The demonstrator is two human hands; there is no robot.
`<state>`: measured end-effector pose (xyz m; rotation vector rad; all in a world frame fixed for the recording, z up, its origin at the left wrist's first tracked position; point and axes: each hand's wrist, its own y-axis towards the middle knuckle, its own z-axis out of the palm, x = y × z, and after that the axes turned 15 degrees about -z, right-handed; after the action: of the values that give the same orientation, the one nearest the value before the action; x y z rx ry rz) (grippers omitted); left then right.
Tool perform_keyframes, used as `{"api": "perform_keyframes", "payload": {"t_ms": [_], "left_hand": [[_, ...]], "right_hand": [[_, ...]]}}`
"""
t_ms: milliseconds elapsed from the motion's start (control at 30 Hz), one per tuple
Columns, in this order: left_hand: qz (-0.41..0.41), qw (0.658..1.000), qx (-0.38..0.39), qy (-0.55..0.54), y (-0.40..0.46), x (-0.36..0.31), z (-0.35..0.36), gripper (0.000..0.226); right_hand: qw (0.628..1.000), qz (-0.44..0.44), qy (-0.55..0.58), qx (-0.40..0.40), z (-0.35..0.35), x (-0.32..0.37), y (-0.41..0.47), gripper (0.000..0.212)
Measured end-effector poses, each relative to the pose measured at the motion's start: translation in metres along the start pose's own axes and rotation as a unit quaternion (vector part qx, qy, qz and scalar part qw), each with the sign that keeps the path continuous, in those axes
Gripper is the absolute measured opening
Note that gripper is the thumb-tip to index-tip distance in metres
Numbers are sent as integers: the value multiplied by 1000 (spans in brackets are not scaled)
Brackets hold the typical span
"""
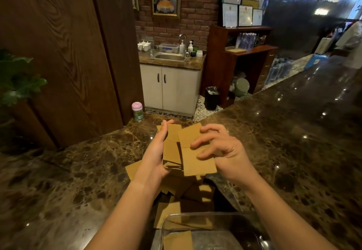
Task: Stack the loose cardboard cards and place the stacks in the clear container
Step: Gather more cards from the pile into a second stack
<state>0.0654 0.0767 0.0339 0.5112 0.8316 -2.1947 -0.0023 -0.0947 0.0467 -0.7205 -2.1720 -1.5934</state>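
Observation:
Both my hands are raised above the marble counter (78, 171). My left hand (156, 151) holds a small stack of brown cardboard cards (172, 152) upright, fingers behind it and thumb at its near edge. My right hand (223, 149) grips another card (197, 163) with curled fingers, right next to that stack. Several loose cards (188, 189) lie scattered on the counter beneath my hands. The clear container (205, 215) stands at the near edge, with a card stack (178, 241) lying inside at its left.
A pink-lidded jar (137, 111) stands on the counter's far edge by the wooden wall. A plant (17, 81) is at the left. Beyond the counter are a sink cabinet (170, 89), a black bin (211, 97) and wooden shelves.

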Motion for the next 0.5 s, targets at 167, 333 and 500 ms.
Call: {"api": "perform_keyframes", "payload": {"t_ms": [167,333,500], "left_hand": [[-4,998,66,-11,0,8,-2,57],[-8,996,89,-9,-3,5,-8,56],[-9,995,93,-19,-5,2,-20,44]], "right_hand": [[983,-27,-144,108,11,-24,-6,39],[965,40,-165,200,13,-26,-4,57],[949,62,-190,245,20,-20,6,60]]}}
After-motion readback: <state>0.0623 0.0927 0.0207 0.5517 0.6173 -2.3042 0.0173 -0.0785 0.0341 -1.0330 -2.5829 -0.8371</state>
